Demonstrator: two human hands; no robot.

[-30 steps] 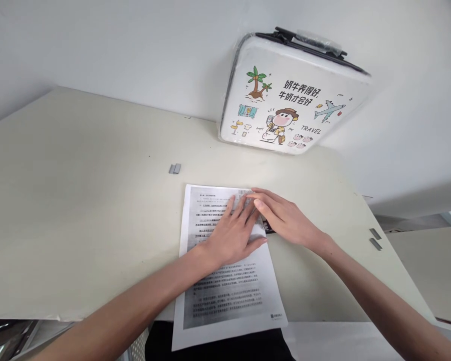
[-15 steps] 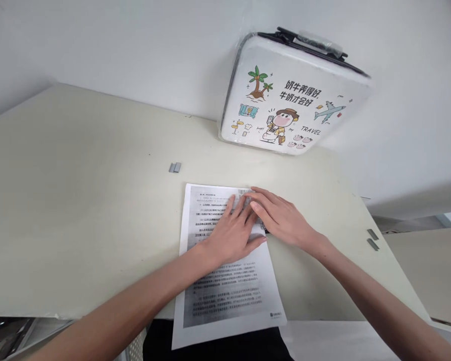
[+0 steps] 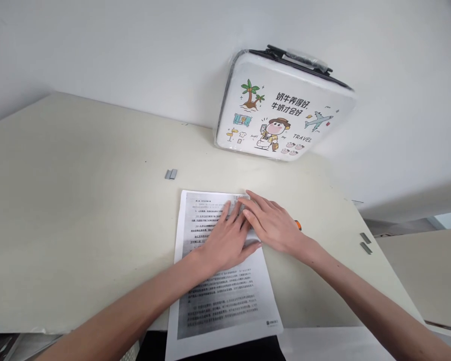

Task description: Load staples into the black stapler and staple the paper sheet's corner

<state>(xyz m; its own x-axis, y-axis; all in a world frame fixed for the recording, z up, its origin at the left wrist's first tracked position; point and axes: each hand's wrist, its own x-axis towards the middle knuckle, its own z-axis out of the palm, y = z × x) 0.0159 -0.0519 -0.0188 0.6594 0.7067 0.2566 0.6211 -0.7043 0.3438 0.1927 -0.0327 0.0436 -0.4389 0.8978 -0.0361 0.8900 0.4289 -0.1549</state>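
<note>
A printed sheet of paper (image 3: 218,301) lies on the pale table (image 3: 78,225), its near end hanging over the front edge. My left hand (image 3: 225,240) lies flat on the upper part of the sheet, fingers stretched out. My right hand (image 3: 272,225) rests beside it over the sheet's right edge, fingers extended and overlapping the left fingertips. A small orange and dark object (image 3: 298,224) peeks out from under my right hand; what it is I cannot make out.
A white carry case (image 3: 281,108) with cartoon travel drawings leans on the wall at the back. A strip of staples (image 3: 170,174) lies left of the sheet. Two more strips of staples (image 3: 365,242) lie near the table's right edge.
Both hands have stayed pressed on the sheet. The view has shifted slightly, and an orange tip now shows beyond my right hand.
</note>
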